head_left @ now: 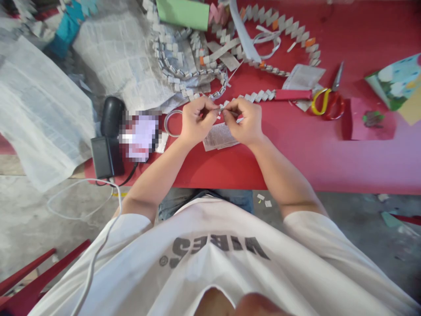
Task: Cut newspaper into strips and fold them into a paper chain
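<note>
My left hand (199, 122) and my right hand (245, 120) meet over the red table, thumbs and forefingers closed in a pinch. Between the fingertips runs a small, thin paper strip (219, 109), mostly covered by the fingers. Just beyond the hands, a zigzag chain of folded paper (259, 96) joins a red paper strip (292, 95). Below the fingers lie flat pieces of printed paper (220, 137). A pale ring-shaped roll (168, 123) rests beside my left hand.
Scissors (327, 104) with yellow and red handles lie to the right, near pink paper (355, 125). Longer folded chains (292, 26) and newspaper sheets (118, 57) spread across the back. On the left are a phone (141, 138), a black adapter (102, 157) and a white cable (105, 237).
</note>
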`<state>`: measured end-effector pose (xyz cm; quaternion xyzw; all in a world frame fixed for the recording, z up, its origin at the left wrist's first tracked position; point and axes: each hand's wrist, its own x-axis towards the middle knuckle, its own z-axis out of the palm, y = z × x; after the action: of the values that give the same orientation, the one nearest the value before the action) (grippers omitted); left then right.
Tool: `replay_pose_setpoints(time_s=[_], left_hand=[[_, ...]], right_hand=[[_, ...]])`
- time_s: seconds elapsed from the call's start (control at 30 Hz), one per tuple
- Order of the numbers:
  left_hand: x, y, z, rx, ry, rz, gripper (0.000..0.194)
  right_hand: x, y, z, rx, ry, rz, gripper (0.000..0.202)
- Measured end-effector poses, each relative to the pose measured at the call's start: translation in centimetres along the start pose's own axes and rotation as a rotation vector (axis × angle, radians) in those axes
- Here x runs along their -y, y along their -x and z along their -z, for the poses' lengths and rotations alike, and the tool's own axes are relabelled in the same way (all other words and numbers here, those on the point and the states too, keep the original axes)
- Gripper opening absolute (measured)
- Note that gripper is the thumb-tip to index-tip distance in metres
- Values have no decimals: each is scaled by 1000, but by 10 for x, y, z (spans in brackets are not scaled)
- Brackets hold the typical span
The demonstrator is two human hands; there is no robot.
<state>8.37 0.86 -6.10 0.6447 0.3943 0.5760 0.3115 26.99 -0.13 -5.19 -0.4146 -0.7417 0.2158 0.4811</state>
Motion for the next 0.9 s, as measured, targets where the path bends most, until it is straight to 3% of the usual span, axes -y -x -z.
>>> replay_pose_setpoints(time_s=[0.3,0.6,0.9], left_hand=[[-6,4,2,119,3,5,39],[19,-3,1,224,303,253,42],[17,-5,1,180,223,189,33]], right_hand=[[-11,-3,1,-20,172,-29,34],[-10,-2,3,-19,115,11,28],[2,-1,0,20,-52,-76,30]])
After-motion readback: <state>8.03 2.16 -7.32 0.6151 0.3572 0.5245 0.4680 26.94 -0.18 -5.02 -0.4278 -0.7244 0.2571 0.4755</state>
